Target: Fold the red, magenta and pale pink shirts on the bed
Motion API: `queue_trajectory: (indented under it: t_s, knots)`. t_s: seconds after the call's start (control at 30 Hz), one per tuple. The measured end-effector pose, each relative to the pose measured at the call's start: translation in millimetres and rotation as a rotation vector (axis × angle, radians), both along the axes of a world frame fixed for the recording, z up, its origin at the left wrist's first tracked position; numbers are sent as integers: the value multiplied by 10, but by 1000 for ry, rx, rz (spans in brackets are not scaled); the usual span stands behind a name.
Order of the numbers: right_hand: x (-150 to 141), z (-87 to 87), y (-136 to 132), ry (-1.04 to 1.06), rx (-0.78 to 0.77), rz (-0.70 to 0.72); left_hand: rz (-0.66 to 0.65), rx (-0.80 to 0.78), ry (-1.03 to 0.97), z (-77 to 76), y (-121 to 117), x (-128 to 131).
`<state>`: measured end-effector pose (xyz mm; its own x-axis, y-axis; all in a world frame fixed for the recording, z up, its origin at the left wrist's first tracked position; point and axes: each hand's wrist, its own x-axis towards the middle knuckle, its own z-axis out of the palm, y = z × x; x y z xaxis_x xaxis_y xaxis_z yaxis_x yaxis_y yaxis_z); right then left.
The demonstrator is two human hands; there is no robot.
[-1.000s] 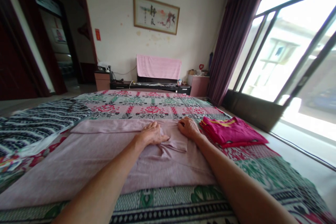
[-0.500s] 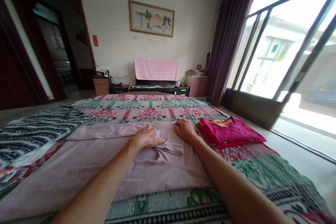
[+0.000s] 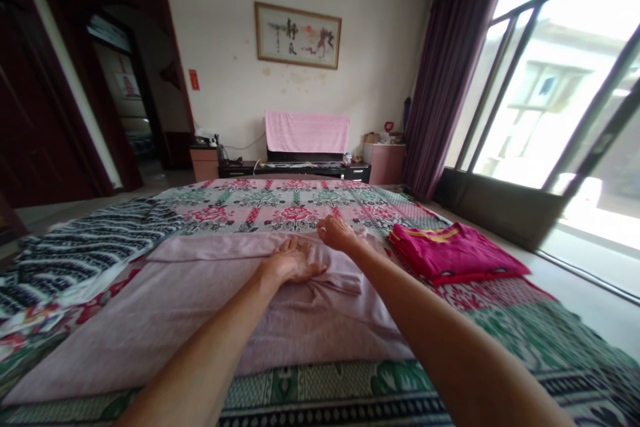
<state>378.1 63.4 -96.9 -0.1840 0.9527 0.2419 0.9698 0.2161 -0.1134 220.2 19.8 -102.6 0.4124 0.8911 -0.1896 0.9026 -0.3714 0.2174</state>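
A pale pink garment [image 3: 200,307] lies spread across the patterned bedcover, its far side turned over in a long fold and a sleeve-like piece [image 3: 345,282] bunched near the middle. My left hand [image 3: 293,261] rests flat on this cloth, fingers stretched out, just left of the creased piece. Beyond it to the right, my right hand [image 3: 337,233] is at the garment's far edge with fingers loosely bent and apart; nothing shows in them. Its fingertips are partly hidden, so whether they touch the cloth is unclear.
Folded magenta clothing [image 3: 457,253] lies on the bedcover [image 3: 295,213] at right. Black-and-white striped cloth [image 3: 100,240] lies at left. Against the far wall stands a low cabinet [image 3: 360,174] beneath a pink towel [image 3: 307,132]. A glass door [image 3: 530,93] is on the right.
My right hand has moved left along the garment's far edge, closer to my left hand. My left hand still lies flat on the cloth. The view has turned slightly left.
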Motion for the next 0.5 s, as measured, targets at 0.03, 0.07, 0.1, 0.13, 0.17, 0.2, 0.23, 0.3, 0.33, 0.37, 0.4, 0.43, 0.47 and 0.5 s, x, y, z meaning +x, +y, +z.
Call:
queue_trajectory:
  t_s: [0.03, 0.07, 0.1, 0.13, 0.17, 0.2, 0.23, 0.3, 0.33, 0.37, 0.4, 0.43, 0.47, 0.5]
  knots:
    - [-35, -26, 36, 2, -17, -19, 4, 2, -4, -7, 1, 1]
    - [-60, -59, 68, 11, -27, -37, 8, 4, -5, -16, 5, 1]
    - [-77, -95, 95, 27, -27, -49, 10, 11, -10, -28, 10, 1]
    - [-87, -133, 119, 45, -21, -57, 10, 16, -13, -40, 16, 1]
    - [-91, -169, 140, 64, -14, -59, 8, 22, -15, -53, 23, -1]
    - [-93, -203, 158, 83, -7, -59, 6, 26, -13, -66, 29, -3]
    - [-93, -233, 175, 100, -2, -60, 4, 31, -8, -77, 34, -5]
    - [-91, -285, 204, 128, 18, -84, 4, 40, 3, -90, 39, -7]
    - [-91, -306, 216, 138, 35, -104, 5, 43, 9, -91, 39, -6]
    - [-91, -325, 226, 145, 54, -122, 6, 46, 14, -88, 37, -4]
    - [-92, -342, 235, 149, 71, -133, 6, 48, 17, -83, 33, -1]
    - [-93, -356, 240, 150, 82, -136, 7, 49, 22, -75, 29, 3]
    - [-93, -369, 241, 152, 84, -130, 7, 46, 28, -66, 24, 7]
    - [-91, -378, 238, 156, 82, -117, 10, 40, 34, -57, 19, 10]
